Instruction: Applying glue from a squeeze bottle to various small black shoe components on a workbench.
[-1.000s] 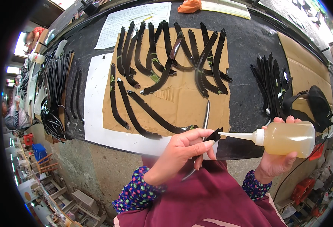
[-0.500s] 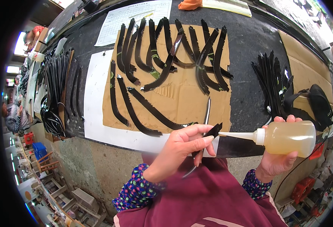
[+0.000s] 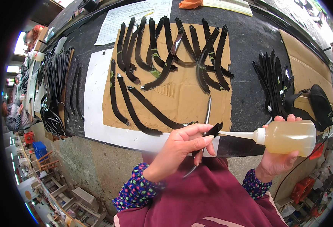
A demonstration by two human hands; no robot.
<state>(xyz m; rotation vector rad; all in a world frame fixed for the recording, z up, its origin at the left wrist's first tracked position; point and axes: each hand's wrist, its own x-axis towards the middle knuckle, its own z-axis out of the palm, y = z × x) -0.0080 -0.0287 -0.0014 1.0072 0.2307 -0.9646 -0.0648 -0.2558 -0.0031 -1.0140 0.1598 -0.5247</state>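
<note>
My left hand (image 3: 187, 143) is closed on a black strip (image 3: 214, 130), with the strip's end poking out between thumb and fingers. In my right hand (image 3: 275, 162) lies a squeeze bottle (image 3: 290, 138) of yellowish liquid, tipped sideways. Its long thin nozzle (image 3: 236, 134) points left, the tip at or very near the strip's end. Several curved black strips with notched edges (image 3: 136, 106) lie spread over a brown cardboard sheet (image 3: 166, 113) beyond my hands. A thin grey-black strip (image 3: 208, 109) runs from the cardboard toward my left hand; its link to the held piece is hidden.
A white board (image 3: 94, 98) lies under the cardboard. Bundles of black strips stand at the left (image 3: 54, 87) and right (image 3: 273, 79) of the dark table. A printed paper sheet (image 3: 111, 28) and an orange lump (image 3: 190, 3) are at the back. Other people sit far left.
Hardly anything differs. Both hands, the strip and the bottle hold almost the same place; a person in the far left background has shifted.
</note>
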